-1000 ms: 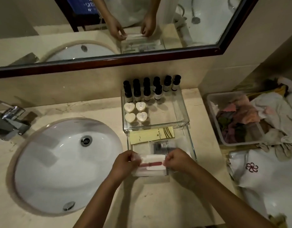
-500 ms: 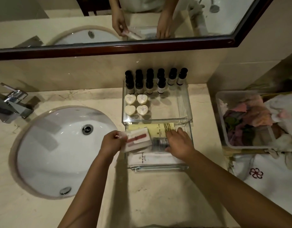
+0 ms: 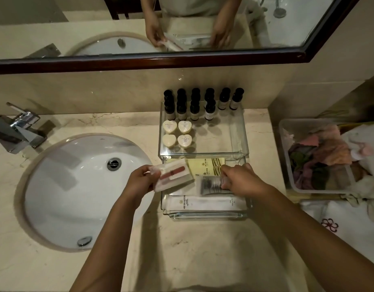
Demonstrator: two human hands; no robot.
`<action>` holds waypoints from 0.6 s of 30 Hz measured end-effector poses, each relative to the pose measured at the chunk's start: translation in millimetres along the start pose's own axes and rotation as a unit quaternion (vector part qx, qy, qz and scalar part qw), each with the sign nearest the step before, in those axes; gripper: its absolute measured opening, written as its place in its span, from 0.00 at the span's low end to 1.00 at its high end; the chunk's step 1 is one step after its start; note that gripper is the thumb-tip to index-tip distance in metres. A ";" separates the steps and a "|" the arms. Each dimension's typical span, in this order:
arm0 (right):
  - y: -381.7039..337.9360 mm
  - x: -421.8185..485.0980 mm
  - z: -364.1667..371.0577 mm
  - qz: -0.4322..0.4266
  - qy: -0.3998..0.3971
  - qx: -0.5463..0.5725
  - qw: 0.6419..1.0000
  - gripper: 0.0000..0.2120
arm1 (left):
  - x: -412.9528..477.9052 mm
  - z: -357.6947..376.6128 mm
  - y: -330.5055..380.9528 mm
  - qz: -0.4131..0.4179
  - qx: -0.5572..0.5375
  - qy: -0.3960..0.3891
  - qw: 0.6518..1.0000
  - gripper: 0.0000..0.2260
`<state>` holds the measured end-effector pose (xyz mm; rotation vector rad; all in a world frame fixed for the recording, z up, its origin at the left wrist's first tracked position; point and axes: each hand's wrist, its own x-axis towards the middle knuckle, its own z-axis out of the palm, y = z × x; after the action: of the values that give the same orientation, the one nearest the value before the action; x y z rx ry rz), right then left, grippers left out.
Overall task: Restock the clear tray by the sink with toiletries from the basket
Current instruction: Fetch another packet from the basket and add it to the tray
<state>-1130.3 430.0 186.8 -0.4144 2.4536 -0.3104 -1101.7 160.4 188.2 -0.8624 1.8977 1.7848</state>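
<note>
- The left hand (image 3: 139, 182), at the centre of the frame, pinches a clear packet (image 3: 173, 175) with a red strip inside. It holds the packet tilted over the left edge of the lower tray, just right of the sink (image 3: 76, 186).
- The right hand (image 3: 243, 180) reaches into the lower tray, its fingers curled round the right end of a dark grey packet (image 3: 211, 184).
- The clear tray (image 3: 203, 214) stands on the table (image 3: 192, 249) right of the sink, with a second clear tier (image 3: 243, 131) stacked over its far half.
- In the lower tray a yellow packet (image 3: 205, 165) lies beyond the grey one, and a long white packet (image 3: 203, 203) lies along the near wall.
- On the upper tier, dark-capped small bottles (image 3: 194, 110) stand in rows at the back left, with four heart-shaped soaps (image 3: 177, 133) just in front of them.
- At the right of the frame a clear plastic bin (image 3: 287, 157) holds coloured cloths; a white towel (image 3: 350, 228) with a red flower lies below it.
- A chrome faucet (image 3: 19, 131) sits at the left, and a mirror (image 3: 76, 28) runs across the top.
</note>
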 end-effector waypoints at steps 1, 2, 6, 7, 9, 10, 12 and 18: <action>-1.7 0.2 0.2 -0.005 -0.014 0.005 1.000 0.07 | 0.1 -1.1 -0.5 -0.001 -0.006 0.002 1.000 0.03; -3.5 0.3 -1.2 -0.006 -0.019 0.011 1.000 0.07 | 0.0 -1.8 -0.9 -0.003 -0.008 0.002 1.000 0.03; -1.6 -9.9 -26.6 0.035 0.011 0.065 0.997 0.04 | 0.2 4.4 -2.8 -0.003 0.047 0.000 0.999 0.03; 2.0 -14.4 -33.7 0.051 0.013 0.083 0.995 0.04 | -0.3 9.7 -2.6 -0.003 0.066 -0.005 0.998 0.03; 12.2 -22.2 -42.8 0.086 0.019 0.172 0.981 0.04 | 0.4 23.0 -3.6 0.001 0.110 -0.020 0.994 0.05; 16.5 -25.1 -43.8 0.097 0.024 0.225 0.969 0.05 | 1.0 30.3 -4.6 0.008 0.136 -0.027 0.990 0.06; 20.4 -29.8 -41.6 0.107 0.027 0.280 0.953 0.09 | 4.1 42.7 -7.1 0.046 0.234 -0.027 0.971 0.04; 13.7 -27.5 -16.3 0.142 0.012 0.274 0.951 0.16 | 0.7 58.9 -0.1 0.142 0.593 0.001 0.793 0.17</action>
<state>-1122.6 454.6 210.0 0.1803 2.2789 -0.8420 -1109.6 218.4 181.3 -0.0865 2.6154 0.3586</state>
